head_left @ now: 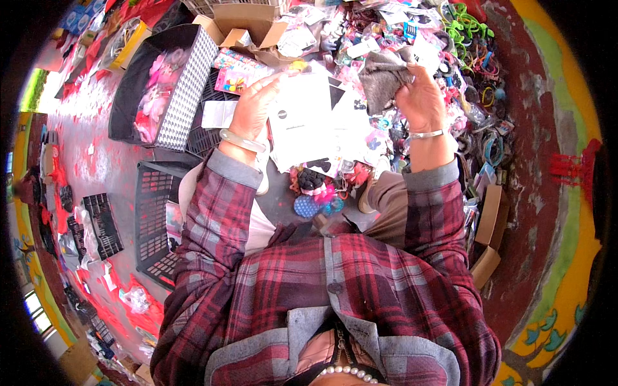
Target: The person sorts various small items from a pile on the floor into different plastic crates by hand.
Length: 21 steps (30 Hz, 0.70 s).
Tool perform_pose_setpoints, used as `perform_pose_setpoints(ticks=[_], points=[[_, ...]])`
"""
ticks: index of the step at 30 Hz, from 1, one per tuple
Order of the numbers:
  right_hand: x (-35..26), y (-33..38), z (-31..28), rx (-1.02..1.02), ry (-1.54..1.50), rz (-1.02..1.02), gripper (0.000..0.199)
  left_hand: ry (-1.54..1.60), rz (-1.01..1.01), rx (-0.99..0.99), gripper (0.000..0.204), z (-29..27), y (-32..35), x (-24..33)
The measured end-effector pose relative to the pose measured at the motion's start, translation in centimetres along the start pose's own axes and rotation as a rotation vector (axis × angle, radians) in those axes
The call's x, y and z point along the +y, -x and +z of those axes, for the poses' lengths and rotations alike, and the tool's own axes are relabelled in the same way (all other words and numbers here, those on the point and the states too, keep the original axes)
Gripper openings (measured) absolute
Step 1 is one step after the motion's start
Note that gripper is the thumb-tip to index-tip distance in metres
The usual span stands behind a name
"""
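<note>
Right hand [423, 101] holds one grey cloth [381, 80]; left hand [253, 110] perhaps one card [299, 116].

The jacket [277, 270] is burgundy, grey and dark plaid with grey cuffs [432, 178], a grey collar [254, 360] and a dark button [335, 287]; a pinkish zipped layer [317, 352] shows beneath; the necklace [351, 370] has white beads. The left bangle [242, 140] is thick and pale; the right bangle [426, 134] thin and silvery.

Grey cloth [381, 82]: matt, slightly rough. White cards [300, 125]: smooth, paper-like. Crate [145, 222]: plastic. Open box [243, 16]: matt cardboard. Left bangle [242, 140]: smooth, glossy.
</note>
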State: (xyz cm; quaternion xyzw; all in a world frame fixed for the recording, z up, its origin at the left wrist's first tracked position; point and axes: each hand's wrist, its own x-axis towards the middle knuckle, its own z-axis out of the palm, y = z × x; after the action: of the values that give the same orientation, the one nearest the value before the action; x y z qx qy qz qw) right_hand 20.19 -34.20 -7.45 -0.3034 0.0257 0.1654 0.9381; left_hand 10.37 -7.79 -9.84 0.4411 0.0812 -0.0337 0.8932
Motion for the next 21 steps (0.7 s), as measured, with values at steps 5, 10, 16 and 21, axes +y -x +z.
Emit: perform_pose_setpoints(ticks=[5,10,16,21], points=[[4.0,2.3,4.0,-0.174,0.401,-0.37,0.051,0.229,-0.08,-0.067,0.034,1.3,-0.2,-1.2],[11.4,4.7,5.8,-0.467,1.339,-0.68,0.049,0.355,-0.111,0.013,0.028,3.2,0.2,-2.9],[10.4,2.8,4.0,-0.379,1.609,-0.861,0.053,0.099,0.052,0.052,0.03,2.3,-0.4,-3.9],[9.0,-0.3,-0.4,-0.096,1.554,-0.649,0.05,0.385,-0.098,-0.064,0.039,3.3,0.1,-1.9]])
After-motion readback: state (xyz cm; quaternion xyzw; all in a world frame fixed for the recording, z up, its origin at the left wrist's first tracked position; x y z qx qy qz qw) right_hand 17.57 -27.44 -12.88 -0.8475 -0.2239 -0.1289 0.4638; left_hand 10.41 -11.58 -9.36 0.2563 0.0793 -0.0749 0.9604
